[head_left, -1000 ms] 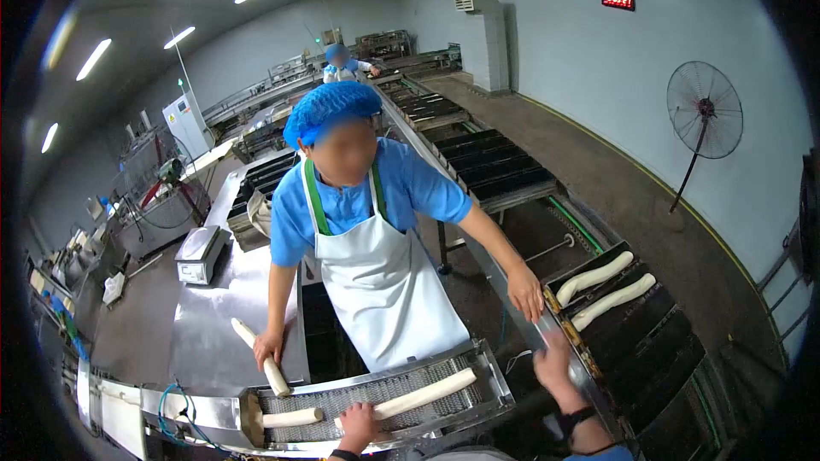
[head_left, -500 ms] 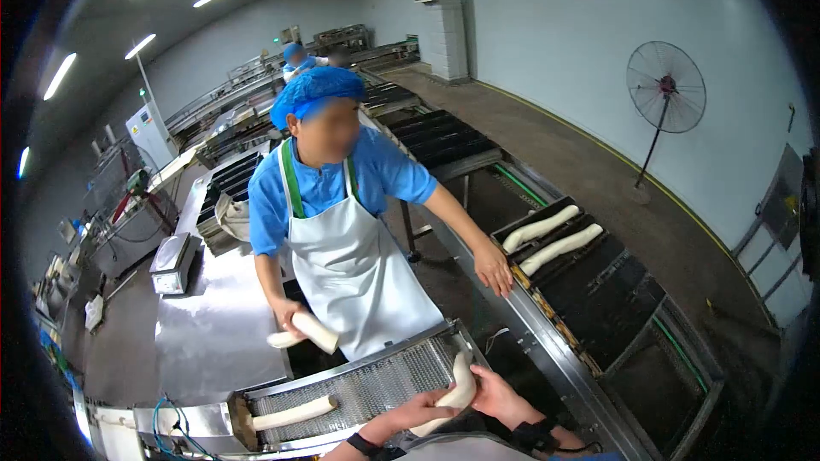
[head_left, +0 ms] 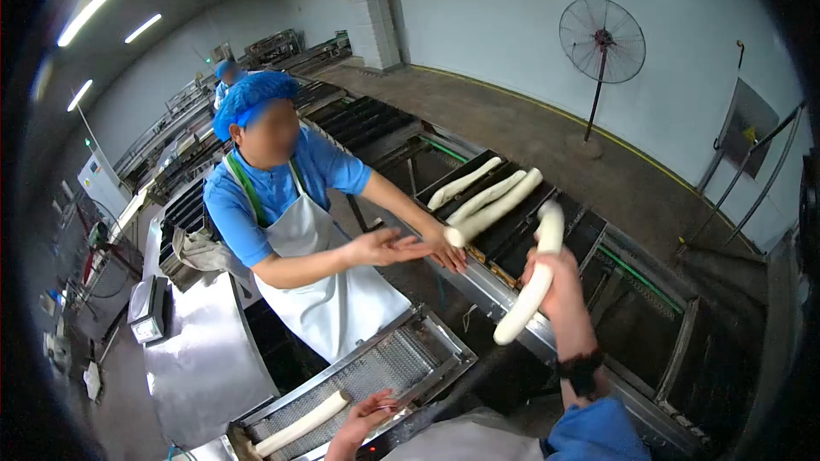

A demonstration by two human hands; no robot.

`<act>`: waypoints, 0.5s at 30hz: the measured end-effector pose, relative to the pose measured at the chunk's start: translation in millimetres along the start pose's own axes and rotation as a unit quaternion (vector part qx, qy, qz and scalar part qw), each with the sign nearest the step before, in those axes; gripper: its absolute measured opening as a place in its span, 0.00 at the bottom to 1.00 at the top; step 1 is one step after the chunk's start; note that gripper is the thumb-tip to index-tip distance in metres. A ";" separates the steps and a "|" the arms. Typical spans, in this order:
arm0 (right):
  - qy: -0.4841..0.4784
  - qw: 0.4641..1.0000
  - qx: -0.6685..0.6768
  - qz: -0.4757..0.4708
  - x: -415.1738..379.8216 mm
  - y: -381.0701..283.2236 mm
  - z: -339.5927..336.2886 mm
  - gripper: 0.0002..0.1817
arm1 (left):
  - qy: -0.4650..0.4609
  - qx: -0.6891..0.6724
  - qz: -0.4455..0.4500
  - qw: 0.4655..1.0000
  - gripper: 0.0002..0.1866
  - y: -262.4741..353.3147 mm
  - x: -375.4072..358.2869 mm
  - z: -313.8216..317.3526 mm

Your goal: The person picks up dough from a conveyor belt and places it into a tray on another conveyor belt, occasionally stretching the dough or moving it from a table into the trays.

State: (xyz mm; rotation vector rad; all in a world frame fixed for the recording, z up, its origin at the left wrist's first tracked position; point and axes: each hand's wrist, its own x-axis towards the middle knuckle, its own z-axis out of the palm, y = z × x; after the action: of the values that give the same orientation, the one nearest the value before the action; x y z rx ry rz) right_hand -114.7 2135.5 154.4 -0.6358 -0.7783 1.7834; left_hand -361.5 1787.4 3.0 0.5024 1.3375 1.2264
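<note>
My right hand is wrapped round the middle of a long white dough strip, held up over the metal rail beside the black tray. The upper end of that strip is smeared by motion. My left hand holds nothing, its fingers stretched out above the near edge of the mesh conveyor. Another dough strip lies on the mesh, left of that hand. Beyond my right hand, two dough strips lie in the black trays, and a third dough strip reaches over the near tray rim.
Across the conveyor a co-worker stretches one open hand toward the trays and rests the other on the rail. A scale stands on the steel table. A fan stands by the wall.
My hands have parted: the right has carried the dough strip up and right toward the trays. The co-worker's dough strip has left their hand and is now at the trays. My view has turned right.
</note>
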 end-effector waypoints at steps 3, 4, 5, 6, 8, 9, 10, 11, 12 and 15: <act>0.087 0.996 0.002 -0.001 92.2 20.3 -66.0 0.15 | 0.105 -0.029 -0.014 0.994 0.25 -10.8 -19.1 -15.8; 0.119 0.993 -0.011 -0.024 112.7 36.9 -92.3 0.17 | 0.114 0.009 -0.004 0.993 0.27 -11.1 -27.0 -16.9; 0.149 0.987 -0.026 -0.045 120.8 52.7 -110.5 0.18 | 0.122 0.006 -0.003 0.992 0.27 -8.8 -35.6 -12.9; 0.197 0.953 -0.226 -0.039 104.9 53.9 -114.8 0.17 | 0.161 -0.026 -0.018 0.986 0.26 -5.3 -44.6 -6.6; 0.227 0.961 -0.153 0.040 141.1 120.6 -172.5 0.18 | 0.209 -0.066 -0.016 0.976 0.25 -5.4 -59.4 1.4; 0.215 0.963 -0.157 0.053 138.5 130.7 -162.9 0.19 | 0.221 -0.072 -0.010 0.973 0.25 -14.7 -61.2 -2.9; 0.231 0.960 -0.149 0.058 137.7 136.0 -155.1 0.18 | 0.225 -0.092 -0.010 0.970 0.25 -28.5 -64.2 -9.5; 0.248 0.956 -0.142 0.066 132.5 137.0 -139.9 0.17 | 0.230 -0.112 -0.011 0.967 0.25 -37.3 -68.2 -10.6; 0.264 0.953 -0.119 0.088 145.4 138.4 -134.2 0.15 | 0.270 -0.113 -0.051 0.955 0.26 -32.9 -72.5 -5.4; 0.309 0.939 -0.138 0.059 187.9 146.4 -136.9 0.22 | 0.311 -0.108 -0.053 0.943 0.25 -15.7 -83.6 10.7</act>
State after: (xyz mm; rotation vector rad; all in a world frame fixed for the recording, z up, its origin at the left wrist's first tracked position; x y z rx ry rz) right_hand -162.2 2305.4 -56.1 -1.3745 -0.5573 1.4516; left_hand -328.1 1713.1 29.8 -0.1367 1.6959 1.4845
